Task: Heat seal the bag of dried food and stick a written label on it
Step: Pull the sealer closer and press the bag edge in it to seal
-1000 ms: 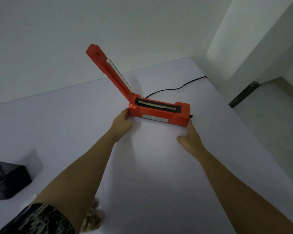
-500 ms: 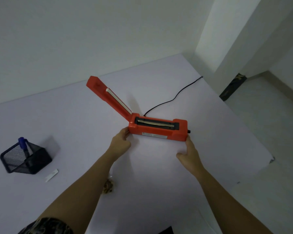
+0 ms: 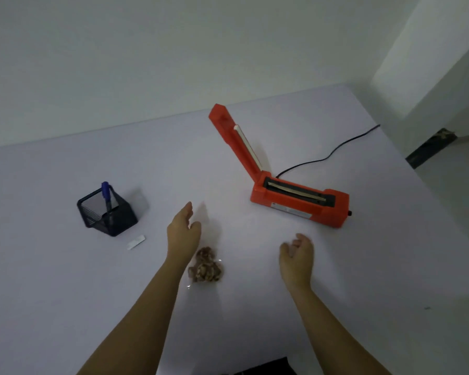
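Left hand point(image 3: 183, 235) and right hand point(image 3: 297, 258) released, bag point(image 3: 205, 269) between, pen holder point(image 3: 107, 212) left, sealer point(image 3: 298, 201) lid raised

Dim, flat, bluish light throughout, with soft faint shadows, slight motion blur and wide-angle bending at edges.

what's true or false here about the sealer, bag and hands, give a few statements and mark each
The heat sealer has its lid arm raised. True.
The left hand grips the bag of dried food. False: its fingers are straight; the bag lies on the table by its wrist.
A blue pen stands in the mesh pen holder. True.
The right hand rests on the heat sealer. False: it is apart from it, holding nothing.
The label strip is stuck on the bag. False: it lies beside the pen holder.
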A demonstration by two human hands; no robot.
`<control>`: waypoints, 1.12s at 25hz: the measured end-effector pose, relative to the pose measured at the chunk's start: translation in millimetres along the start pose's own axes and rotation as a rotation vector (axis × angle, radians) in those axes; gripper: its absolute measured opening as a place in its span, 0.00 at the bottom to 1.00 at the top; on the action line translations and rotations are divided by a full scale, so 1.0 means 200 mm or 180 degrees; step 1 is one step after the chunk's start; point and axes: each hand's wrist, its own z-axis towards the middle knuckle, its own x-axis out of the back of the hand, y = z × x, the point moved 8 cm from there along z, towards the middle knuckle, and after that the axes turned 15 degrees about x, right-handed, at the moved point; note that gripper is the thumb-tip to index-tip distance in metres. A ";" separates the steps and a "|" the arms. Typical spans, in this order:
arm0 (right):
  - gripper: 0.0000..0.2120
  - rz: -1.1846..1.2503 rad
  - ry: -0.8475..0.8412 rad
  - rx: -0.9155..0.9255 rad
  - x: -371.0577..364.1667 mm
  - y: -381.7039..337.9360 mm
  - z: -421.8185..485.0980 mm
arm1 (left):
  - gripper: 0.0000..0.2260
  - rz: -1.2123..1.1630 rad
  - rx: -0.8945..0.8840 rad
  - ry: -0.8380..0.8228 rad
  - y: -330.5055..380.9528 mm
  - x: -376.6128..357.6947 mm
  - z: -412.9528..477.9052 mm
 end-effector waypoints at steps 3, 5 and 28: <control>0.17 0.0139 -0.0762 0.0196 -0.35 -0.17 -0.11 | 0.20 -0.0003 0.0448 0.0296 -0.23 0.13 0.00; 0.17 0.0034 -0.1097 0.0306 -0.51 -0.25 -0.16 | 0.19 0.0055 0.0661 0.0319 -0.32 0.14 -0.01; 0.02 0.0786 -0.1175 0.0362 -0.18 -0.20 0.03 | 0.05 -0.1169 0.0272 -0.1297 -0.05 -0.42 -0.20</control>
